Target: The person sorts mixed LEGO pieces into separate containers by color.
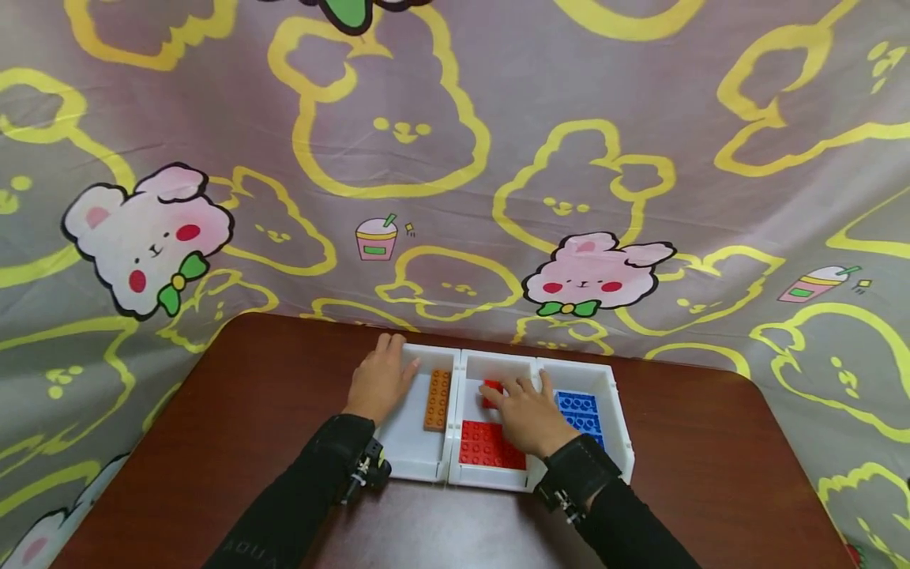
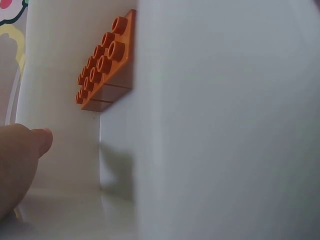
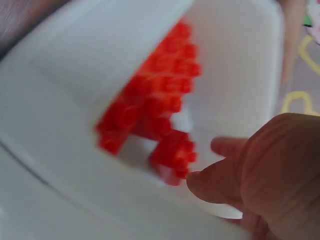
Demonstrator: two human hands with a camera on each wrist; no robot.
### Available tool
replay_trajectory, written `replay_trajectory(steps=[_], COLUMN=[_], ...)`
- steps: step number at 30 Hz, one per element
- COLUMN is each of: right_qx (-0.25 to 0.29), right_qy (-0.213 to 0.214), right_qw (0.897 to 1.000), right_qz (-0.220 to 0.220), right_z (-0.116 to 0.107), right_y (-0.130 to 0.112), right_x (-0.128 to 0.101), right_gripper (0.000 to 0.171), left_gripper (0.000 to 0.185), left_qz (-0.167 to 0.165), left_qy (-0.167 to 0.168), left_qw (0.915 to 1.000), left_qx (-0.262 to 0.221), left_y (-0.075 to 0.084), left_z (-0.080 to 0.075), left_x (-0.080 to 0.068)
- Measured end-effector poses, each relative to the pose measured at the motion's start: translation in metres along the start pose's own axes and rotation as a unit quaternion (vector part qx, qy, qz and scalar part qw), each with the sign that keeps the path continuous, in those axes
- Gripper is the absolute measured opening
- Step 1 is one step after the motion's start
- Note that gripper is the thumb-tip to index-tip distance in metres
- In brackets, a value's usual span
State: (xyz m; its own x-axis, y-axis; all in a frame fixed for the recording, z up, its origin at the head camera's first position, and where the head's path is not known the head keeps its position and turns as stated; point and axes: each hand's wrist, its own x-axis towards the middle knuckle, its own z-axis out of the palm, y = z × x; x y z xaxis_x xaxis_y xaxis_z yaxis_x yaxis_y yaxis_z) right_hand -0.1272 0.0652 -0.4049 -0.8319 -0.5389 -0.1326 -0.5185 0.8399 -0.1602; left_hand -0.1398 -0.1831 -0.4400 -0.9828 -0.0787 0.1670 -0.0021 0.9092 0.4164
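Observation:
Three white bins stand side by side. In the head view my left hand (image 1: 381, 385) rests over the outer wall of the left bin (image 1: 415, 468), its thumb extended over the inside. An orange studded brick (image 1: 437, 401) lies along that bin's right wall, apart from the hand; the left wrist view also shows the thumb (image 2: 42, 141) beside the brick (image 2: 102, 65). My right hand (image 1: 533, 415) reaches over the middle bin (image 1: 490, 476), fingers spread. Its thumb tip is right at a small red brick (image 3: 172, 155); a larger group of red bricks (image 1: 489, 445) lies nearer me.
Several blue bricks (image 1: 579, 412) lie in the right bin (image 1: 617, 419), partly hidden by my right hand. The bins stand on a dark brown table (image 1: 263, 395) with rounded far corners. A patterned cloth (image 1: 441, 221) hangs close behind the table's far edge.

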Motion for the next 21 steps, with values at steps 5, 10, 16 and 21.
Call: replay_trajectory(steps=[5, 10, 16, 21], right_qx=[-0.042, -0.025, 0.000, 0.002], right_qy=[-0.001, 0.008, -0.017, -0.016], right_qw=[0.999, 0.999, 1.000, 1.000], right_qz=[-0.014, -0.020, -0.012, -0.013], right_z=[0.002, -0.004, -0.010, -0.011], right_y=[0.004, 0.002, -0.006, -0.014], right_x=[0.002, -0.006, -0.016, -0.027], right_gripper=[0.032, 0.009, 0.015, 0.023], left_gripper=[0.048, 0.048, 0.048, 0.047], left_qz=[0.007, 0.009, 0.004, 0.007], left_qy=[0.004, 0.008, -0.001, 0.001], left_qw=[0.9999, 0.9999, 1.0000, 1.0000], left_qx=[-0.009, -0.006, 0.000, -0.003], left_y=[-0.003, -0.003, -0.002, -0.002], left_z=[0.002, 0.001, 0.000, -0.001], left_x=[-0.001, 0.000, 0.000, -0.001])
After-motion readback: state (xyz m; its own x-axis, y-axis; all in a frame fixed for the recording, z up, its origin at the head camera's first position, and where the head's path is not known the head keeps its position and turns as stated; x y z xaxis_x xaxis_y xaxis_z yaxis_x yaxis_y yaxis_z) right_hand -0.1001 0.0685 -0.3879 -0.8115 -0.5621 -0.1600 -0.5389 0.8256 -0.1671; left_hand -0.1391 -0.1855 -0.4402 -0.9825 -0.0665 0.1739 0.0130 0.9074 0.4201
